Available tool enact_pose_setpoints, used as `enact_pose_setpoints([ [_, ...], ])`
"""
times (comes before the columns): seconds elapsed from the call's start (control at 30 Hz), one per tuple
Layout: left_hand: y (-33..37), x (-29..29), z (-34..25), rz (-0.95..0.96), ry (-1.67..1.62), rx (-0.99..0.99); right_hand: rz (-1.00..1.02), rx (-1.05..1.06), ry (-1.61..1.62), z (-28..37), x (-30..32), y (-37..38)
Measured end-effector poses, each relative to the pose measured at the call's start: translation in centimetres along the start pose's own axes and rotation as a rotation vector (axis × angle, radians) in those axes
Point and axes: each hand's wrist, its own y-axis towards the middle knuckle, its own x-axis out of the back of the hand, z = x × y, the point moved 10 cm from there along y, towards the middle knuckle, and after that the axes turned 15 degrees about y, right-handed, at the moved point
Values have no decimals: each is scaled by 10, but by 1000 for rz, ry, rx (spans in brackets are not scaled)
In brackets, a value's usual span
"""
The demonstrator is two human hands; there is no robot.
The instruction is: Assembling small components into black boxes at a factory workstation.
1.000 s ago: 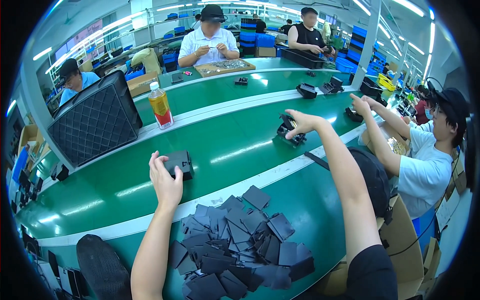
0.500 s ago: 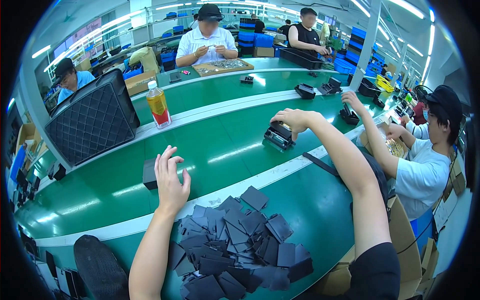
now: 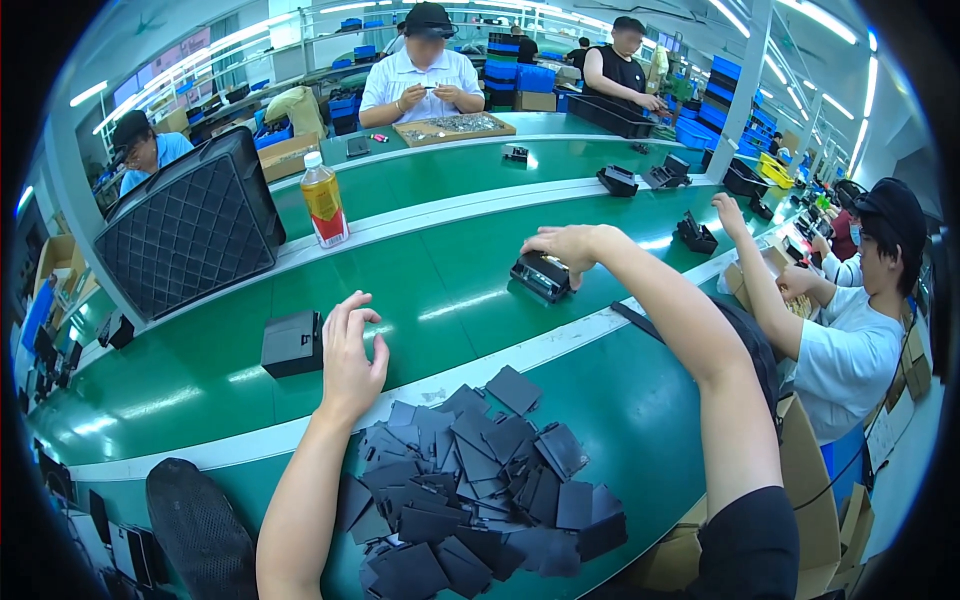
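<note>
My left hand [image 3: 352,362] hovers over the near side of the green belt, fingers apart and holding nothing. Just left of it sits a closed black plastic box [image 3: 290,344] with a small notch in its lid. My right hand [image 3: 568,247] reaches out over the belt, fingers closed over the top and right side of an open-fronted black plastic housing [image 3: 540,277]. Shiny parts show inside that housing. Between my forearms, on the near ledge, lies a loose pile of flat black plastic covers [image 3: 470,480].
A drink bottle [image 3: 325,200] and a large black crate [image 3: 190,225] stand along the far divider. More black housings [image 3: 695,232] sit to the right, by a co-worker's hand. A black strap [image 3: 640,322] lies on the near rail. Across the belt, a person handles small parts above a tray [image 3: 455,127].
My right hand and the housing have moved a little left. The closed box has slid left, out from behind my left hand, showing more of its lid.
</note>
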Motion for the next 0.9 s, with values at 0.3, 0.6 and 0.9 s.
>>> enact_pose_setpoints([
  [0.3, -25, -41, 13, 471, -970, 339, -362, 143, 680, 138, 33, -18],
  [0.6, -32, -58, 14, 364, -1333, 572, -726, 215, 955, 194, -2, 3],
  [0.9, -28, -65, 14, 433, -1288, 513, -621, 219, 1330, 186, -20, 9],
])
